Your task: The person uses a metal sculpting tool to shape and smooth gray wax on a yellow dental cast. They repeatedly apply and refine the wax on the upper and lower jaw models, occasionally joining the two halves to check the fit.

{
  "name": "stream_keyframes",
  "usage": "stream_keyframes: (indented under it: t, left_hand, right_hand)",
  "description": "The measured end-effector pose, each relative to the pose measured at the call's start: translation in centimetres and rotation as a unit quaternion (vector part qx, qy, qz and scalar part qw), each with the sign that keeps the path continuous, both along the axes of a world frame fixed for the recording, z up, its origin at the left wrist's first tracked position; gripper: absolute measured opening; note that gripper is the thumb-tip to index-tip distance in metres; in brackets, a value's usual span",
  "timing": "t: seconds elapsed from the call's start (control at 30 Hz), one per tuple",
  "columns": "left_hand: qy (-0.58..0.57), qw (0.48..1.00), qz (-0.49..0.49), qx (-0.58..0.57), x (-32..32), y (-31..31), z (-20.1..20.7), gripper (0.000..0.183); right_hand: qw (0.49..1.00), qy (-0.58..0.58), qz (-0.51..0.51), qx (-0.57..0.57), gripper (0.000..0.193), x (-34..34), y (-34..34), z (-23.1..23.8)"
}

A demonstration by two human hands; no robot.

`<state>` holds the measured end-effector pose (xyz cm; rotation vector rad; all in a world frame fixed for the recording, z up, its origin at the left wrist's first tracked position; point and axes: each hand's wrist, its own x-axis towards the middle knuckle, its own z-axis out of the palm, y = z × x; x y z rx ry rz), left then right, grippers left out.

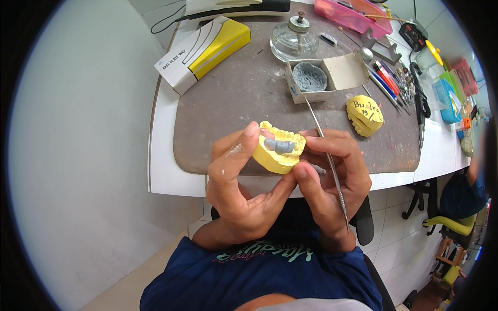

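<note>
A yellow plaster dental model (275, 161) is held up above the near edge of the desk, its row of teeth facing up. Grey-blue wax (280, 146) covers several teeth along its near side. My left hand (233, 186) is closed on the model's left end, thumb and fingers against its sides. My right hand (334, 179) pinches the right end and also carries a thin metal wax carver (332, 165), lying slantwise across the fingers. Beyond the hands, a small white box (306, 96) stands open with a disc of grey-blue wax (309, 77) in it.
A second yellow dental model (364, 115) lies to the right on the brown mat (223, 98). Further back are a glass spirit burner (293, 41), a yellow-and-white box (205, 54) and a pink tray (358, 15). Pens and hand tools (389, 83) crowd the right side.
</note>
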<state>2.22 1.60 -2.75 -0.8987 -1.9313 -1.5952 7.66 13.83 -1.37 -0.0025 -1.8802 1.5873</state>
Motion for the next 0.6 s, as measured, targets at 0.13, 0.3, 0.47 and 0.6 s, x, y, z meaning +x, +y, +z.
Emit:
stream_keyframes:
  t: [0.13, 0.3, 0.47, 0.6]
  left_hand:
    - [-0.034, 0.998, -0.036, 0.033, -0.1, -0.1, 0.2, 0.074]
    - [-0.206, 0.949, -0.179, 0.155, -0.4, -0.9, 0.7, 0.078]
    - [-0.341, 0.833, -0.347, 0.264, -1.6, -1.8, 1.4, 0.078]
    - [-0.375, 0.79, -0.407, 0.264, -1.9, -2.1, 1.2, 0.071]
  right_hand:
    - [1.0, 0.005, -0.008, 0.03, 0.031, 0.3, 0.1, 0.1]
    - [0.996, 0.046, 0.009, -0.074, 0.04, 0.1, -0.5, -0.1]
    - [0.999, 0.048, 0.002, -0.002, 0.043, 0.4, 0.1, -0.4]
    - [0.997, 0.055, -0.022, 0.045, 0.036, 0.5, 0.0, -0.5]
